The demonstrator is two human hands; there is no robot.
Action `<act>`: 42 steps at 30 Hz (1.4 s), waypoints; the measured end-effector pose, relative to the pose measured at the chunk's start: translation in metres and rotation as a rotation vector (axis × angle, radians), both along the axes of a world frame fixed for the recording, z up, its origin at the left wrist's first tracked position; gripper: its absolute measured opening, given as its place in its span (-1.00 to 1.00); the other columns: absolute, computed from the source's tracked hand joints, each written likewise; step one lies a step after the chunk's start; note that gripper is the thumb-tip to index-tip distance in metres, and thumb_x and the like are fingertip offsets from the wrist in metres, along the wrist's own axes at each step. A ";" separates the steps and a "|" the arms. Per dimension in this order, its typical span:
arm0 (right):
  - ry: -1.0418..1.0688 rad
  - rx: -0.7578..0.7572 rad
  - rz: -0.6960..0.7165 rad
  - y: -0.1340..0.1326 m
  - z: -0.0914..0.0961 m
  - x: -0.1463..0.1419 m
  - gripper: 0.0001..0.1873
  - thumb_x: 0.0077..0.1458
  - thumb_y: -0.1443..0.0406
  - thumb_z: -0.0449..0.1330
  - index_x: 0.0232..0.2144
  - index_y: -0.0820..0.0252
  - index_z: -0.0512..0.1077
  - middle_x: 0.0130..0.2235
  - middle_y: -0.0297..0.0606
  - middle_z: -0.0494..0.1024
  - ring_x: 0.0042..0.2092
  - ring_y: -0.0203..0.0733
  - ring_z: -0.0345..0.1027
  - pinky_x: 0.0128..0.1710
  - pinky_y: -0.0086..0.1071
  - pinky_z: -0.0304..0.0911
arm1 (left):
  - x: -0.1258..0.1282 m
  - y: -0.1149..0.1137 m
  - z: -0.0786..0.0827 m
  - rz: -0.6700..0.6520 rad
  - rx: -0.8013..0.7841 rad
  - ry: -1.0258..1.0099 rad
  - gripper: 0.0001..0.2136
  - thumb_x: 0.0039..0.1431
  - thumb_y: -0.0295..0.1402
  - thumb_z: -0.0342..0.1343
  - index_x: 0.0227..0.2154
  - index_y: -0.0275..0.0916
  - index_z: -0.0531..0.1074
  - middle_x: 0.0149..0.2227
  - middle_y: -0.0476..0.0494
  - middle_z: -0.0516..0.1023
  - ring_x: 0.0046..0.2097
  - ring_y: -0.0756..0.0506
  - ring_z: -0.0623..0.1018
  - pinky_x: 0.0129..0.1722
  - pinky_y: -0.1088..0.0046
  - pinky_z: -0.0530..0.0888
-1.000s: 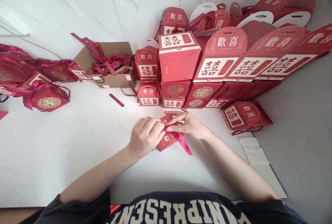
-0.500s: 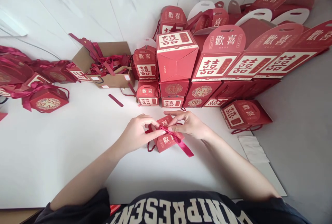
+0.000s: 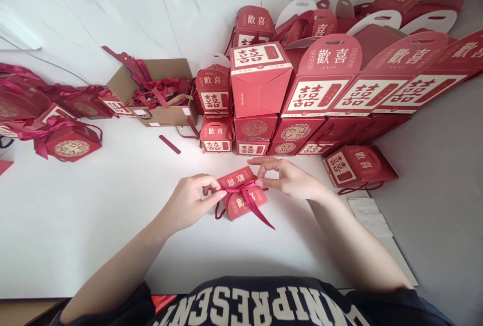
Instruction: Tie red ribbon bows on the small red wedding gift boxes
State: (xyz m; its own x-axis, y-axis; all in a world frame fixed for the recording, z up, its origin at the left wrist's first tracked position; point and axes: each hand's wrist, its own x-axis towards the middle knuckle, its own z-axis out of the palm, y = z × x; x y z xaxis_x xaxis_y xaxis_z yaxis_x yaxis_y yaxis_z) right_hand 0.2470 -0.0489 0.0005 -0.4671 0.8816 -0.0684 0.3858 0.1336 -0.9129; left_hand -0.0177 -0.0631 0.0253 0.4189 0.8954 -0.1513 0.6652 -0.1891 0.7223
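Note:
A small red gift box point(image 3: 237, 208) with white characters and a dark red cord handle sits on the white table in front of me. Across its top runs a pinkish-red satin ribbon point(image 3: 252, 205), knotted near the middle, with one tail hanging toward me. My left hand point(image 3: 194, 197) pinches the ribbon at the box's left side between thumb and forefinger. At the right side my right hand point(image 3: 285, 177) pinches the other part of the ribbon, its remaining fingers partly raised. The exact shape of the knot is too small to tell.
Stacked red gift boxes point(image 3: 320, 99) fill the back right. An open cardboard box point(image 3: 166, 117) holds loose ribbons. Ribboned boxes point(image 3: 75, 142) stand at left, a dark red strip point(image 3: 169, 144) lies on the table point(image 3: 113, 205), and white tissues point(image 3: 368, 215) lie at right.
My hands have moved apart, left hand leftward and right hand rightward, drawing the ribbon out across the box. The ribbon's loose tail has shifted slightly left.

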 end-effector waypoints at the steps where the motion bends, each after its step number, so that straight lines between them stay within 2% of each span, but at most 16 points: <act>1: -0.024 0.026 -0.011 0.000 0.001 0.001 -0.87 0.09 0.27 0.23 -0.48 0.16 0.48 0.17 -0.16 0.40 0.19 0.01 0.27 0.20 -0.10 0.03 | -0.001 -0.001 -0.002 0.006 0.020 0.015 -0.81 0.18 -0.27 0.09 -0.48 -0.24 0.42 -0.45 0.04 0.48 -0.44 0.04 0.39 -0.50 0.55 0.29; 4: -0.083 0.105 -0.029 0.001 0.001 0.002 -0.85 0.10 0.31 0.21 -0.51 0.17 0.46 0.11 -0.14 0.46 0.16 0.02 0.29 0.15 -0.10 0.10 | 0.000 -0.001 -0.006 0.037 0.119 0.051 -0.83 0.18 -0.32 0.07 -0.49 -0.24 0.40 -0.46 0.03 0.46 -0.46 0.04 0.38 -0.51 0.55 0.30; 6: -0.067 0.114 0.012 0.002 0.001 0.001 -0.85 0.09 0.29 0.22 -0.51 0.17 0.45 0.05 -0.15 0.50 0.13 0.02 0.31 0.10 -0.13 0.16 | 0.002 0.000 -0.009 0.041 0.210 0.061 -0.86 0.17 -0.35 0.08 -0.48 -0.24 0.39 -0.42 0.01 0.45 -0.42 0.02 0.40 -0.49 0.53 0.33; 8: -0.016 0.079 0.056 0.003 0.000 0.001 -0.82 0.09 0.23 0.24 -0.50 0.17 0.44 -0.02 -0.17 0.52 0.06 0.00 0.37 0.04 -0.17 0.22 | 0.004 0.003 -0.013 0.014 0.294 0.047 -0.93 0.16 -0.36 0.10 -0.37 -0.23 0.43 -0.33 -0.04 0.45 -0.31 -0.02 0.43 -0.40 0.50 0.39; 9: 0.009 0.059 0.057 0.003 -0.001 0.001 -0.80 0.10 0.19 0.23 -0.49 0.17 0.43 -0.05 -0.19 0.53 0.01 -0.02 0.40 0.00 -0.19 0.25 | 0.004 0.004 -0.015 -0.006 0.335 0.027 -0.91 0.16 -0.38 0.10 -0.28 -0.22 0.45 -0.28 -0.07 0.43 -0.25 -0.04 0.44 -0.33 0.46 0.42; 11: 0.046 0.021 0.045 0.003 -0.001 0.002 -0.75 0.12 0.12 0.21 -0.45 0.16 0.42 -0.13 -0.22 0.53 -0.13 -0.10 0.44 -0.09 -0.23 0.29 | 0.004 0.007 -0.019 -0.077 0.406 -0.034 -0.83 0.18 -0.43 0.10 -0.17 -0.18 0.49 -0.20 -0.11 0.41 -0.15 -0.07 0.43 -0.16 0.37 0.44; 14: 0.053 0.009 0.044 0.003 -0.002 0.004 -0.73 0.15 0.08 0.16 -0.40 0.16 0.41 -0.23 -0.26 0.53 -0.26 -0.17 0.41 -0.15 -0.26 0.29 | 0.002 0.011 -0.024 -0.275 0.467 -0.156 -0.73 0.20 -0.56 0.02 -0.33 -0.10 0.58 -0.10 -0.13 0.40 -0.05 -0.10 0.40 -0.04 0.30 0.40; 17: 0.008 0.081 -0.003 0.004 -0.001 0.005 -0.74 0.17 0.10 0.14 -0.36 0.17 0.43 -0.20 -0.24 0.52 -0.16 -0.14 0.39 -0.06 -0.23 0.23 | -0.002 0.013 -0.024 -0.393 0.461 -0.239 -0.65 0.16 -0.66 -0.02 -0.46 -0.10 0.57 -0.03 -0.10 0.40 0.01 -0.12 0.38 -0.01 0.27 0.37; 19: 0.002 0.124 -0.030 0.004 0.000 0.004 -0.75 0.20 0.11 0.12 -0.34 0.16 0.43 -0.15 -0.22 0.50 -0.09 -0.12 0.37 -0.03 -0.23 0.21 | -0.004 0.015 -0.022 -0.359 0.444 -0.244 -0.71 0.15 -0.65 -0.01 -0.41 -0.14 0.53 -0.05 -0.11 0.42 -0.01 -0.11 0.40 0.00 0.27 0.36; 23: 0.053 0.127 0.002 0.002 0.000 -0.003 -0.75 0.25 0.12 0.06 -0.33 0.14 0.41 -0.12 -0.22 0.49 -0.10 -0.15 0.38 -0.03 -0.24 0.22 | -0.007 0.020 -0.016 -0.275 0.388 -0.189 -0.83 0.17 -0.55 0.05 -0.23 -0.19 0.42 -0.15 -0.14 0.44 -0.07 -0.11 0.41 -0.02 0.26 0.38; 28: 0.082 0.161 0.059 0.000 -0.006 -0.012 -0.87 0.20 0.21 0.15 -0.34 0.14 0.39 0.03 -0.18 0.44 0.14 -0.08 0.26 0.11 -0.20 0.14 | -0.009 0.025 -0.012 -0.310 0.360 -0.089 -0.83 0.16 -0.51 0.06 -0.20 -0.19 0.37 -0.18 -0.13 0.42 -0.12 -0.10 0.40 -0.08 0.30 0.40; 30: 0.079 0.172 0.081 0.000 -0.008 -0.014 -0.87 0.16 0.25 0.20 -0.39 0.15 0.36 0.02 -0.17 0.44 0.15 -0.08 0.25 0.12 -0.20 0.14 | -0.010 0.026 -0.011 -0.345 0.374 -0.078 -0.82 0.14 -0.52 0.07 -0.20 -0.19 0.38 -0.19 -0.13 0.42 -0.12 -0.10 0.40 -0.09 0.31 0.41; 32: 0.079 0.169 0.093 0.000 -0.008 -0.014 -0.86 0.14 0.26 0.22 -0.40 0.16 0.35 0.03 -0.16 0.43 0.12 -0.09 0.28 0.11 -0.21 0.14 | -0.012 0.028 -0.012 -0.382 0.425 -0.076 -0.81 0.14 -0.54 0.06 -0.20 -0.19 0.40 -0.20 -0.14 0.43 -0.12 -0.10 0.41 -0.10 0.31 0.42; 38: 0.038 0.156 0.098 0.000 -0.005 -0.012 -0.84 0.16 0.20 0.21 -0.38 0.16 0.38 0.01 -0.15 0.45 0.16 -0.06 0.24 0.13 -0.20 0.11 | -0.019 0.034 -0.021 -0.465 0.720 -0.028 -0.73 0.12 -0.59 0.05 -0.22 -0.11 0.48 -0.18 -0.12 0.47 -0.18 -0.08 0.44 -0.16 0.33 0.44; 42: 0.027 0.153 0.104 0.001 -0.004 -0.008 -0.83 0.15 0.18 0.21 -0.38 0.15 0.38 0.05 -0.14 0.44 0.17 -0.03 0.23 0.14 -0.16 0.10 | -0.021 0.036 -0.024 -0.482 0.794 0.022 -0.75 0.13 -0.57 0.07 -0.25 -0.09 0.51 -0.19 -0.12 0.50 -0.20 -0.08 0.45 -0.19 0.33 0.44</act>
State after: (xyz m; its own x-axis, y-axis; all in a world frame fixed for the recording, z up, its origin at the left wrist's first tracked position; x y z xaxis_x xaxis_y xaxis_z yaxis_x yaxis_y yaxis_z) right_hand 0.2389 -0.0480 -0.0033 -0.5558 0.8278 0.0764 0.3385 0.3093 -0.8887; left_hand -0.0385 -0.0274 0.0017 0.7771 0.4695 0.4191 0.3980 -0.8825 0.2507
